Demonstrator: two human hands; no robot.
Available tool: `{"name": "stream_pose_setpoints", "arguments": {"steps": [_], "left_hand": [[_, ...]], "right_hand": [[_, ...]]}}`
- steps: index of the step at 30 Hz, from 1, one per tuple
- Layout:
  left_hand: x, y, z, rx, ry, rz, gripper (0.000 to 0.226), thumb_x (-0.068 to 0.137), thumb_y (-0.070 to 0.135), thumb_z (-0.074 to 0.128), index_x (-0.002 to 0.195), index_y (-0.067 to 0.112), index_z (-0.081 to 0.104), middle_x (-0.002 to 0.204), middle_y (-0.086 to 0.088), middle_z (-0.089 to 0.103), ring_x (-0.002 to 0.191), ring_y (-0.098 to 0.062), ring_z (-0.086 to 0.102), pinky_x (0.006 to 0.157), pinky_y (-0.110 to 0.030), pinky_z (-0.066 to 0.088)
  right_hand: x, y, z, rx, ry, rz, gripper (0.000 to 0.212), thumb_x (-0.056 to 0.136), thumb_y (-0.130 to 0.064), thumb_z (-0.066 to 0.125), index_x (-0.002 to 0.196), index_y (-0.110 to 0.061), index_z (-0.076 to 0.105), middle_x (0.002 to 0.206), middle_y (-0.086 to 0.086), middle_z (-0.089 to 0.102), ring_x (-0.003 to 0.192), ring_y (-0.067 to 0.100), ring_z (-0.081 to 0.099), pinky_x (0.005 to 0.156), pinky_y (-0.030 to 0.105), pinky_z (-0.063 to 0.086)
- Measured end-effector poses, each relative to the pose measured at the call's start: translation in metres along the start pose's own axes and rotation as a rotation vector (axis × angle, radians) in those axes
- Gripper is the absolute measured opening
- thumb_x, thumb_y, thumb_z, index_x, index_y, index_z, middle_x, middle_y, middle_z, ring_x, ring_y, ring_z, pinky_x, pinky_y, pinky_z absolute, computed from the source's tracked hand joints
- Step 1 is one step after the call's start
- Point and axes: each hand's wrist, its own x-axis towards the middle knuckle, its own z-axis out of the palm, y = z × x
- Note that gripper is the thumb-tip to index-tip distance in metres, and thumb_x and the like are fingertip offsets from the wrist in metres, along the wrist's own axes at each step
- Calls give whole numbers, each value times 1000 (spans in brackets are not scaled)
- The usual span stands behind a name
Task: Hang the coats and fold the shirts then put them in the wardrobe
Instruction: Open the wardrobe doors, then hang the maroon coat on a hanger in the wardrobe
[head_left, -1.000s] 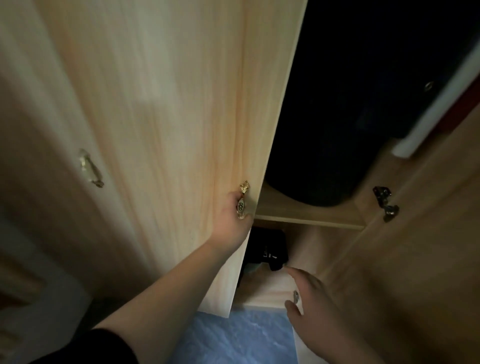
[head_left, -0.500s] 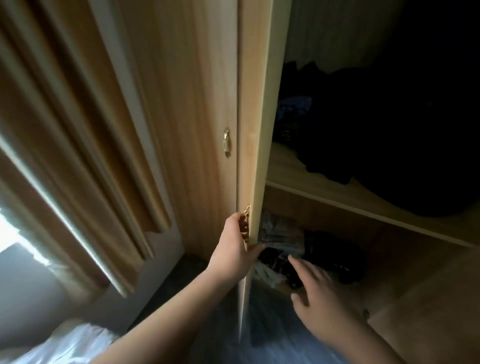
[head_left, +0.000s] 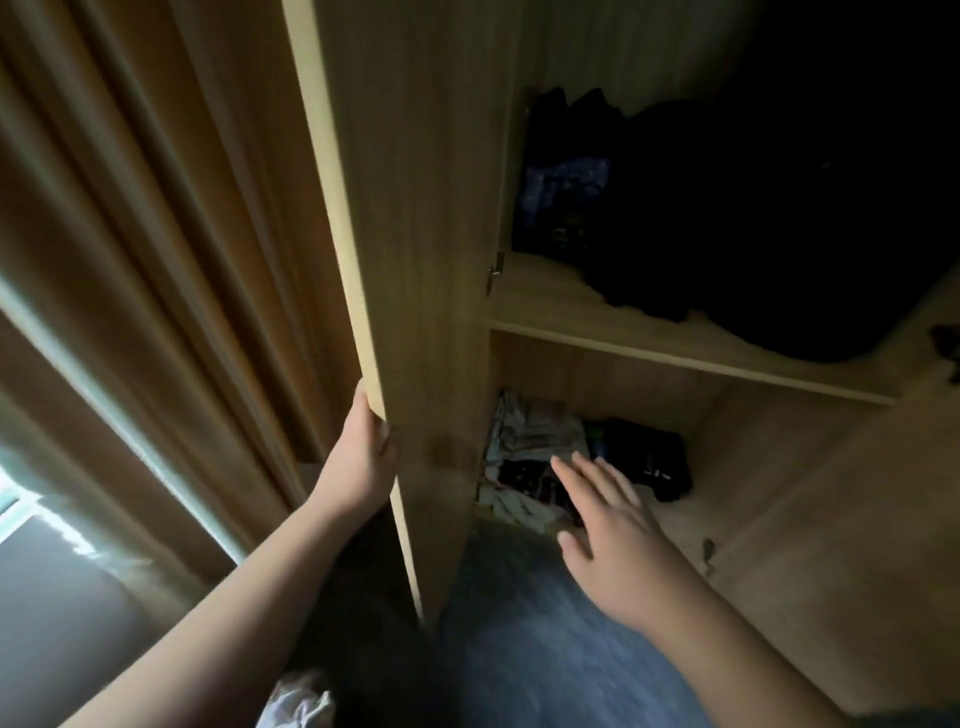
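both hands are up at the wardrobe. left hand (head_left: 366, 457) grips the outer edge of the wardrobe door (head_left: 415, 260), thumb on the near side and fingers curled round the board's lip. right hand (head_left: 613, 525) is spread flat with straight fingers, holding nothing, hovering in front of the lower compartment just short of the folded clothes (head_left: 530, 452).

the door stands swung well out, seen almost edge-on, leaving the wardrobe's front open between its edge and the right side panel (head_left: 831, 545). a shelf (head_left: 675, 353) splits the inside: above it sits a heap of dark garments (head_left: 753, 249) reaching nearly to the shelf's front lip; below it the folded clothes lie against the left wall, a black item (head_left: 649, 462) just beside them, with bare board to the right. a curtain (head_left: 156, 260) hangs close behind the door, and blue floor (head_left: 519, 649) lies below.

compared with half a second ago, the door has opened wider, the left hand has shifted from the handle to the edge, and the right hand is nearer the lower compartment.
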Motion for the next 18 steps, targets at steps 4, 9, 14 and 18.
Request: {"name": "stream_pose_setpoints", "arguments": {"steps": [4,9,14,18], "left_hand": [[-34,-21,19,220,-148,-38,70,89,42,42,151,39,11,142,1,53,117,-21,61,92,-41,51],[-118,-30,85,526,-532,-40,79,92,38,49,156,11,11,159,-13,27,146,-26,28,117,-33,28],[-162,19,158,665,-792,440,70,97,36,37,157,23,3,165,4,5,152,-14,1,123,-28,6],[-212,83,220,718,-886,733,67,101,43,33,157,26,2,166,-1,0,152,-21,-4,123,-38,7]], "right_hand": [[-35,3,1,-80,73,76,69,101,-41,40,156,-39,-2,164,-14,-6,150,13,-13,120,31,-3],[-97,35,10,-115,114,240,68,99,-43,37,156,-36,0,165,-7,0,152,19,-5,124,37,4],[-188,76,25,-106,99,480,70,98,-45,39,156,-34,0,166,-5,1,152,22,-5,123,44,12],[-287,102,30,-63,163,643,69,96,-50,33,156,-33,6,165,-4,6,152,23,-1,122,43,15]]}}
